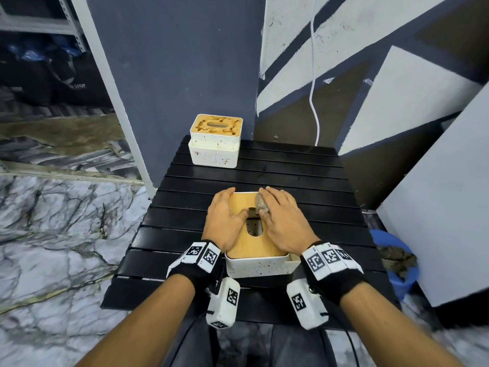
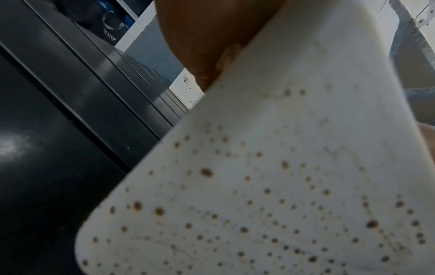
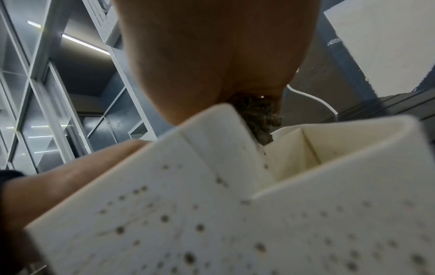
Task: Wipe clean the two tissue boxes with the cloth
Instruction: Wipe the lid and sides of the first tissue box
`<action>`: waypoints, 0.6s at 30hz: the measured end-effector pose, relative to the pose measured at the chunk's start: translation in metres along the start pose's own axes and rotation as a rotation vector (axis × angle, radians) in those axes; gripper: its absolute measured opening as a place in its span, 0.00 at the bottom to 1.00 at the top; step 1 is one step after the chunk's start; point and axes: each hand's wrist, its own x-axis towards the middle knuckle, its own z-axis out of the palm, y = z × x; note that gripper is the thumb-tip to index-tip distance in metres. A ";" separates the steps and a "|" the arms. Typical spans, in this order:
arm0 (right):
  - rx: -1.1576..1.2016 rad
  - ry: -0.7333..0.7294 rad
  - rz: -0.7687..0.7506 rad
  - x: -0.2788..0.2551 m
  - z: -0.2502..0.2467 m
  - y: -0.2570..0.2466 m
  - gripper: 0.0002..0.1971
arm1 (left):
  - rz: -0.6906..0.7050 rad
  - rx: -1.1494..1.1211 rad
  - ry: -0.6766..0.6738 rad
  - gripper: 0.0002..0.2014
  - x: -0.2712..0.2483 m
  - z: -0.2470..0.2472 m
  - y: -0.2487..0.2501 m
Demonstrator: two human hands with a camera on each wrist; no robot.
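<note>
The near box (image 1: 255, 245) sits at the front of the black slatted tabletop (image 1: 304, 181). The left hand (image 1: 225, 218) lies flat on its wooden lid, fingers spread; the right hand (image 1: 283, 221) presses a bunched grey cloth (image 1: 262, 203) against the lid. The stained far box (image 1: 215, 140) stands at the tabletop's back left edge.

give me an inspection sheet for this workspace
surface: black slatted table, shiny in places
job's things: near box, wood lid looks clean, white sides speckled brown; far box, lid smeared brown; cloth wadded on near lid
clutter: nothing seen on table
grippers: left hand rests flat on near lid; right hand presses cloth to lid
cables: white cable hangs down wall
surroundings: blue bucket on floor at right; marble floor
</note>
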 end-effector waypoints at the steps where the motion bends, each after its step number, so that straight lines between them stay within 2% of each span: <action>1: 0.016 0.011 -0.006 -0.009 -0.001 -0.003 0.26 | 0.000 -0.005 0.002 0.31 0.000 0.000 0.000; 5: 0.058 0.073 -0.049 -0.048 -0.009 -0.021 0.25 | -0.011 -0.020 0.005 0.31 -0.002 -0.001 0.001; 9: 0.067 0.065 -0.033 -0.069 -0.009 -0.025 0.25 | -0.006 -0.016 0.007 0.31 -0.005 -0.001 0.003; 13: 0.012 0.040 -0.045 -0.055 -0.009 -0.018 0.25 | -0.001 0.002 -0.015 0.31 -0.005 -0.004 0.003; 18: -0.010 0.014 -0.007 -0.008 -0.010 -0.008 0.26 | 0.008 0.046 -0.046 0.32 -0.004 -0.006 0.004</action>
